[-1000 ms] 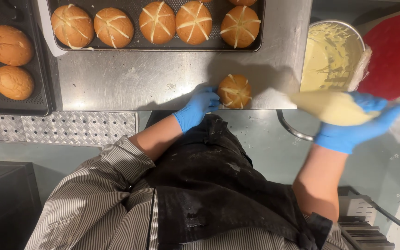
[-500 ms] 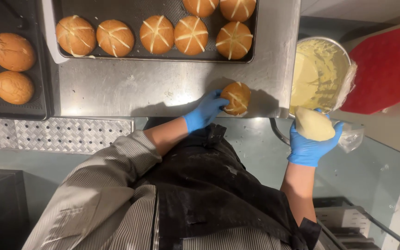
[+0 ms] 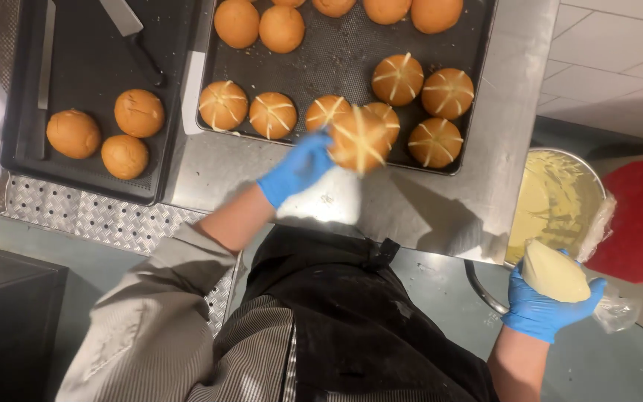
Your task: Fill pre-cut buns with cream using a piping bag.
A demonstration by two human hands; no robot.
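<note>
**Crossed bun held over the tray edge, piping bag in the other hand**

The left hand (image 3: 297, 170), in a blue glove, has its grip closed on a bun with a piped white cross (image 3: 359, 138). The bun sits at the fingertips, just beyond the grip on the side away from the person, and is blurred. It is above the near edge of the large dark baking tray (image 3: 478, 104), just in front of the row of crossed buns (image 3: 273, 113) lying there; whether it touches the tray or its neighbours cannot be told. Further beyond the grip, at the tray's far end, lie plain uncrossed buns (image 3: 258, 24).

The right hand (image 3: 545, 309), also blue-gloved, is well apart from the left, off the steel worktop (image 3: 418, 212) on the person's side. Its grip is closed around a clear piping bag (image 3: 560, 275) filled with pale cream, the bag lying across the palm. Just beyond this grip stands a metal bowl (image 3: 552, 197) of the same pale cream.

Out to the side of the left grip lies a second dark tray (image 3: 91, 52) with three plain buns (image 3: 110, 134) and a knife (image 3: 132, 33).
</note>
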